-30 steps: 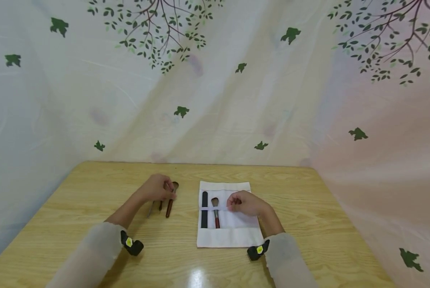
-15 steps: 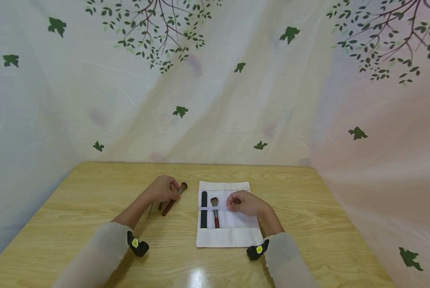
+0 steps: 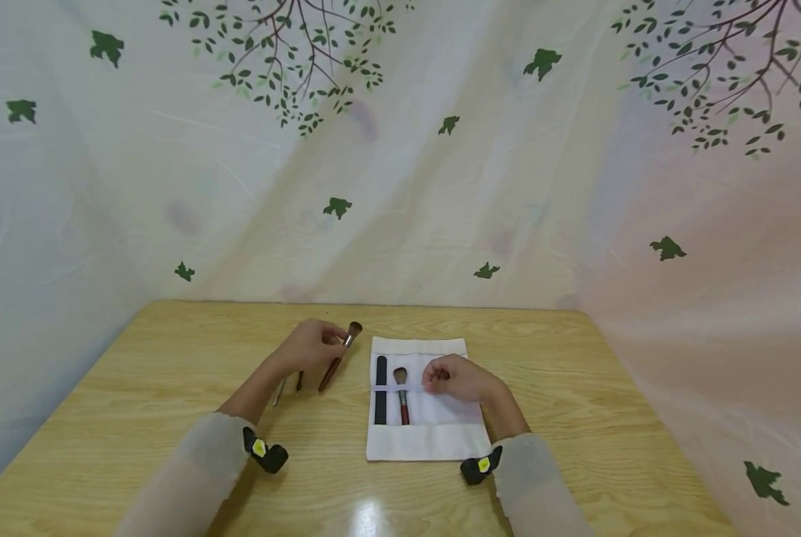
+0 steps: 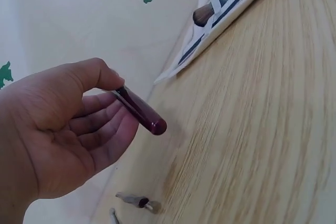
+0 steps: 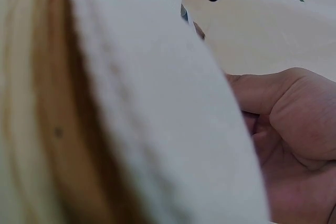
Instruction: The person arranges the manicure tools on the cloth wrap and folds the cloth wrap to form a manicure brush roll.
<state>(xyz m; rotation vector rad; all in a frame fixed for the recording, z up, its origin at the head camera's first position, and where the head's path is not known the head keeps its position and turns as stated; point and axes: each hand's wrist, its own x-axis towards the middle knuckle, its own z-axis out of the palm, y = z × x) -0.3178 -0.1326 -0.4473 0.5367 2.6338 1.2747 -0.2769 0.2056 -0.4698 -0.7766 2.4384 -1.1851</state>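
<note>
My left hand point(image 3: 312, 345) pinches a makeup brush point(image 4: 144, 113) between thumb and fingers, its dark bristles pointing up and away. The brush's dark red handle end shows in the left wrist view, lifted over the table. On a white fabric brush roll point(image 3: 427, 444), my right hand point(image 3: 464, 379) has its fingertips curled on the pale elastic strap point(image 3: 385, 388). Under that strap lie a flat black strip point(image 3: 381, 403) and a second makeup brush point(image 3: 403, 409) with a red handle. In the right wrist view the roll's edge hides the right fingertips.
Near the left hand, a small dark-handled tool point(image 3: 299, 385) and a thin light tool point(image 3: 279, 393) lie on the wooden table point(image 3: 293, 477). A printed curtain point(image 3: 400, 171) hangs behind the table's far edge.
My left hand has moved right toward the roll, lifting and tilting the makeup brush away from the other loose tools. The right hand has stayed at the strap.
</note>
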